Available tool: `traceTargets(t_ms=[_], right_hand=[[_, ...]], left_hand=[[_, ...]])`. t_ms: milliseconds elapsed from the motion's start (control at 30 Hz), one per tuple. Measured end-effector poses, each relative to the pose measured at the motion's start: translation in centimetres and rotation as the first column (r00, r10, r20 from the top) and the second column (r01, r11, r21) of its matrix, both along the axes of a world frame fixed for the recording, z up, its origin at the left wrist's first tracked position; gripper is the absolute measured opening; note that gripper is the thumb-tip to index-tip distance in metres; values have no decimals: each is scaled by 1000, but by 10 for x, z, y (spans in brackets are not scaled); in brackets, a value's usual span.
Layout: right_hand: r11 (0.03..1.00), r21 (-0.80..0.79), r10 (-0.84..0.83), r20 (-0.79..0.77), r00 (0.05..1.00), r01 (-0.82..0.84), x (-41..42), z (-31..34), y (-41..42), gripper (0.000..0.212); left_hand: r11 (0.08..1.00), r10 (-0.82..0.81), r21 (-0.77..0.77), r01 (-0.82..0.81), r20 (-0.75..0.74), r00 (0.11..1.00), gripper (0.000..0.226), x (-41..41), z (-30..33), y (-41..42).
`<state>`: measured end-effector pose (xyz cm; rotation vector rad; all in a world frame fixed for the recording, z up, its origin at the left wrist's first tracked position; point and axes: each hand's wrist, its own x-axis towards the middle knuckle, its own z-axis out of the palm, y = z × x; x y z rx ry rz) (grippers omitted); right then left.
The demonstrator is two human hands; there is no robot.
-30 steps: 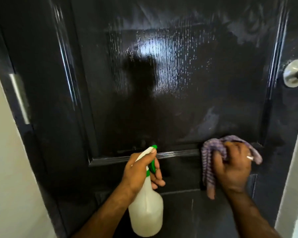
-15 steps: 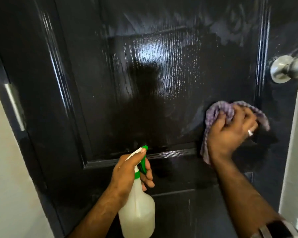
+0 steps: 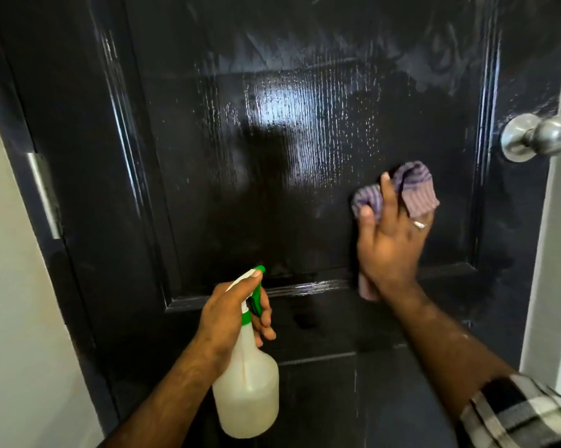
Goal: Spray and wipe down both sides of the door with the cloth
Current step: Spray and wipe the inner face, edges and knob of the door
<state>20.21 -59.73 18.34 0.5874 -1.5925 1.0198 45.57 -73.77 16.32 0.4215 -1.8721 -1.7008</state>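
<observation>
A person stands close to a glossy black door [image 3: 272, 156], both bare forearms reaching toward it. The right hand [image 3: 390, 240] presses a cloth [image 3: 414, 189] flat against the lower right part of the raised middle panel, just above the panel's bottom moulding. The fingers are spread and laid over the cloth, pinning it to the door rather than balling it up; a ring [image 3: 419, 225] shows on one finger. The cloth is purple with fine stripes (a folded corner sticks up past the fingertips, and a pale end hangs out below the heel of the hand). A checked sleeve [image 3: 518, 412] covers the right arm near the frame's lower right corner.

The left hand [image 3: 230, 315] is clenched around the neck of a spray bottle [image 3: 246, 392], held upright in front of the lower part of the door, apart from its surface. The forefinger lies along the top of the white spray head and the other fingers wrap the green trigger [image 3: 256, 299]. The bottle is translucent white with a pale liquid inside.

The middle panel carries streaks and beads of wetness that catch the light, mostly across its centre. A round metal knob [image 3: 539, 135] sits at the door's right edge, above and to the right of the cloth. On the left edge a metal hinge [image 3: 44, 195] is visible against the pale wall [image 3: 10, 318].
</observation>
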Motion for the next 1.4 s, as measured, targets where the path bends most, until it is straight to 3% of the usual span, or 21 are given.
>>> traceTargets(t_ms=[67,133,200,267,333,433,500,667,833,967,1167,1400], right_hand=[[1000,0,31,-25,999,-31,32,17,-39,64],[957,271,162,-200,966,-104,61,-4,-68,61],[756,651,386,-359,850,-69,76,-38,-72,62],[568,822,545,-415,729,43,70,-48,-59,66],[627,779,526,-429,734,6,56,-33,-45,63],[838,545,280,-372,885,-36,63,-2,-54,65],[883,466,239,-338,910,-59,89,1,-87,66],[685,728,492,-472,732,8,166,-21,-178,64],[647,760,536,-509,674,59,153,-29,-171,57],[595,800,540,-465,702,72,119,-26,-127,64],[585,805,484,-446,753,101,79,-19,-73,57],[658,751,495,-484,722,52,157,-32,-170,52]], left_hand=[[999,41,3,-41,7,999,49,5,-4,-5],[995,95,14,-96,25,995,48,14,-13,-10],[990,135,42,-136,34,990,49,27,-24,-16],[985,162,55,-163,26,986,49,45,-32,-26],[984,174,33,-174,7,985,52,61,-36,-37],[972,234,14,-234,-39,971,57,85,-39,-60],[960,279,11,-279,-55,959,56,92,-37,-70],[933,359,8,-360,-56,932,60,115,-35,-90],[941,338,30,-337,-51,940,62,121,-33,-93],[953,301,54,-299,-58,952,58,112,-38,-90],[951,299,88,-295,-46,953,58,115,-43,-100],[944,321,79,-319,-18,947,60,119,-48,-105]])
